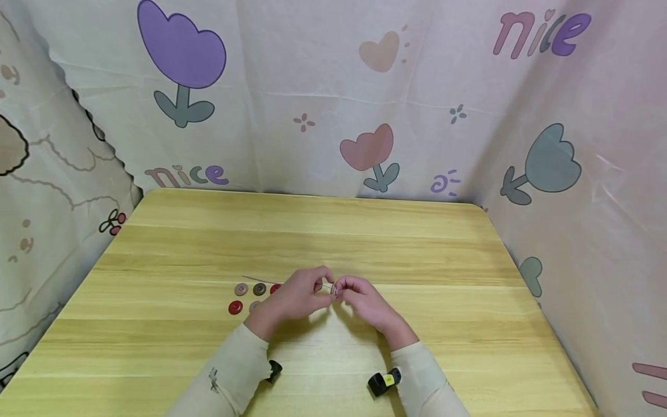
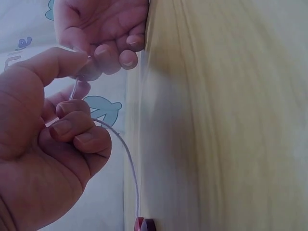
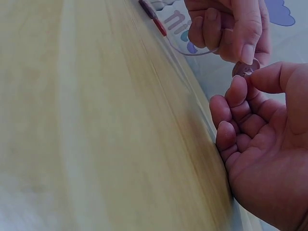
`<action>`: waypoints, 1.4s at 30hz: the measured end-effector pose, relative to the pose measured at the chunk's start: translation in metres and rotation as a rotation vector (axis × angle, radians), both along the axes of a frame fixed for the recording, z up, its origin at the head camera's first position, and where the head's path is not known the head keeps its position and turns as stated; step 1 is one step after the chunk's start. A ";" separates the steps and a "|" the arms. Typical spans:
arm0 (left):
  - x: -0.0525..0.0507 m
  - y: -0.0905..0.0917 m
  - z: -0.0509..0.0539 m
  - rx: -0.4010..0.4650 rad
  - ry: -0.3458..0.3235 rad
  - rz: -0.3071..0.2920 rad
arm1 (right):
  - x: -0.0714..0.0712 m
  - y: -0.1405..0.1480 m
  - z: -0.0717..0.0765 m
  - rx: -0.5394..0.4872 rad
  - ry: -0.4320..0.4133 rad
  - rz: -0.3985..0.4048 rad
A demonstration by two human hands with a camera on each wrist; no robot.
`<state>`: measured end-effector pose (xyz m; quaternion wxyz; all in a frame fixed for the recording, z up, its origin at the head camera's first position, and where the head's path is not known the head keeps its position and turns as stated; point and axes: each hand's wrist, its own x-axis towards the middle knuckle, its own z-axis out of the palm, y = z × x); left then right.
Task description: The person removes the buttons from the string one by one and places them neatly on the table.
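Note:
Both hands meet above the middle of the table. My left hand (image 1: 297, 294) pinches a small brownish button (image 3: 238, 69) between thumb and index finger, its other fingers curled. Against the button's other side, my right hand (image 1: 369, 304) pinches a bit of pale cord with thumb and index finger, its remaining fingers loosely bent. The thin cord (image 2: 129, 151) passes by the left hand's curled fingers and droops toward the table. Its far part lies behind the buttons in the head view. Fingertips partly hide the button's holes and the cord there.
Left of the hands lie several buttons on the wooden table (image 1: 417, 249): a pink one (image 1: 241, 289), a brown one (image 1: 259, 289) and a red one (image 1: 235, 307) among them. The left hand partly covers others. A patterned cloth (image 1: 312, 69) hangs behind the table.

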<state>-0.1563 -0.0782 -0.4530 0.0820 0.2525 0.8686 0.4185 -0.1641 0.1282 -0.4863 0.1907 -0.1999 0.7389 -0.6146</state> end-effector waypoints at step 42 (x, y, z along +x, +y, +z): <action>0.001 -0.035 0.008 -0.014 -0.060 0.146 | 0.012 -0.003 0.033 0.036 -0.033 0.007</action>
